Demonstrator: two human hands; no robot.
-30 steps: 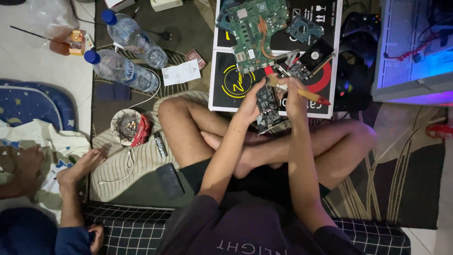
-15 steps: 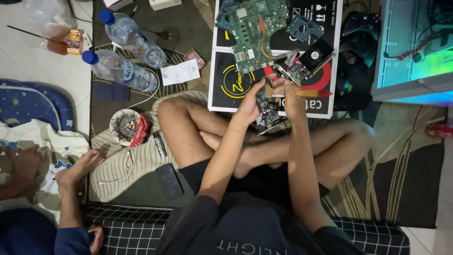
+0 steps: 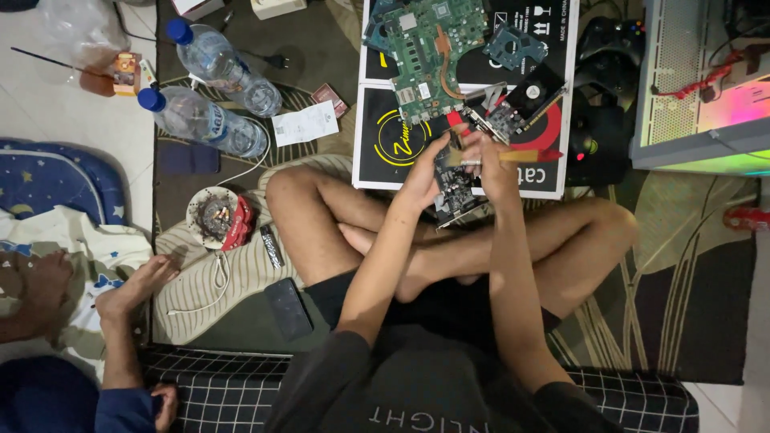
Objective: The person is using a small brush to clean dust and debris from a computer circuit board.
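A: Far left, another person's hand (image 3: 136, 287) flat on the striped cushion (image 3: 241, 297). Beside it, ashtray (image 3: 212, 216); black phone (image 3: 288, 309) nearer the knee. Two water bottles (image 3: 200, 124) lying above on the rug.

B: Centre?

A: Left hand (image 3: 425, 172) gripping the left edge of a small dark circuit card (image 3: 453, 188), held over crossed legs at the edge of the black cardboard box (image 3: 385, 136). Right hand (image 3: 491, 164) touching the card, fingers (image 3: 473, 152) pinched on something at its top; cannot tell what.

B: Further right?

A: Green motherboard (image 3: 433, 48) on the box, above the hands. Open computer case (image 3: 698, 88) at far right, lit inside.
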